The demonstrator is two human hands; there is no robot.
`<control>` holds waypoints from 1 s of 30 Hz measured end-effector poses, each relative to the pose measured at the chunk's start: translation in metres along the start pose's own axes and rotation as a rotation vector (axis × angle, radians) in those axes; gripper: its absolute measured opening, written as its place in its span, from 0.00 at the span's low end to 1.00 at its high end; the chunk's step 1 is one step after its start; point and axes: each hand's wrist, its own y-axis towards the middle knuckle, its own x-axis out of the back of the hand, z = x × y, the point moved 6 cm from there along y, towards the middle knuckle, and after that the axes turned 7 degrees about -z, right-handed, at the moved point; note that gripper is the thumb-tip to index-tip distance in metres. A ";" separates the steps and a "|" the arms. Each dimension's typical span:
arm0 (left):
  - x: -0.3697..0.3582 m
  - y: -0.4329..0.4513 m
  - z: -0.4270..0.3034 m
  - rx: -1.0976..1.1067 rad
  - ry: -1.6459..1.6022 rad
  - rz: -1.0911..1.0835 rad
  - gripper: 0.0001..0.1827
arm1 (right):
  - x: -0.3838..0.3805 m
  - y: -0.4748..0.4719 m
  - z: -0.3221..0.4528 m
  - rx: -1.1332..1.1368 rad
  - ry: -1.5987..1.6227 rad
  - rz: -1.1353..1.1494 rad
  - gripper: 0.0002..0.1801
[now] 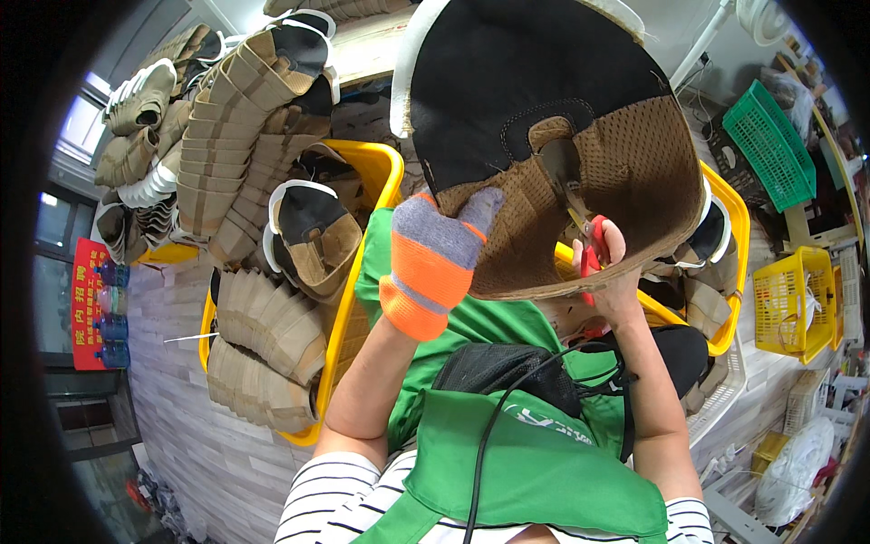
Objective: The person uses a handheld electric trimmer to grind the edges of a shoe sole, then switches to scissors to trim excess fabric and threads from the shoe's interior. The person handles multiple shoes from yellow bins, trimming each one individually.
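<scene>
A shoe upper (544,75) with black lining, brown perforated mesh and a white edge fills the upper middle of the head view. My left hand (435,258), in an orange and grey knit glove, pinches its left side, the thumb on the mesh. Bare, my right hand (617,289) grips red-handled scissors (593,255), partly hidden behind the upper's lower rim. Their blades point up inside the upper, close to the tongue area; whether they touch thread or fabric cannot be told.
At left, a yellow basket (340,353) holds stacked tan uppers (272,326), with more piled behind (217,149). Another yellow basket (737,272) with uppers stands at right. Beyond are a green crate (771,146) and a yellow crate (792,306). A black cable (484,442) crosses my green apron.
</scene>
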 end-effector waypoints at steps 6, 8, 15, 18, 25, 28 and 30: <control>0.015 0.004 -0.005 0.286 -0.105 -0.093 0.09 | 0.013 0.003 -0.003 -0.052 -0.062 0.131 0.10; 0.034 0.012 -0.010 0.125 -0.014 -0.205 0.09 | 0.011 -0.015 -0.029 -0.149 -0.218 0.290 0.11; 0.153 0.020 0.105 0.214 0.492 -0.436 0.13 | 0.022 -0.066 -0.095 -0.438 -0.386 0.504 0.16; 0.219 -0.011 0.210 0.396 0.853 -0.476 0.21 | 0.020 -0.069 -0.099 -0.480 -0.321 0.523 0.16; 0.211 -0.086 0.307 0.661 1.359 0.048 0.16 | 0.018 -0.069 -0.113 -0.646 -0.100 0.456 0.13; 0.202 -0.076 0.310 0.583 1.411 0.459 0.15 | 0.027 -0.054 -0.117 -0.562 -0.099 0.250 0.13; 0.217 -0.074 0.312 0.676 1.373 0.465 0.16 | 0.040 -0.027 -0.104 -0.515 -0.104 0.068 0.10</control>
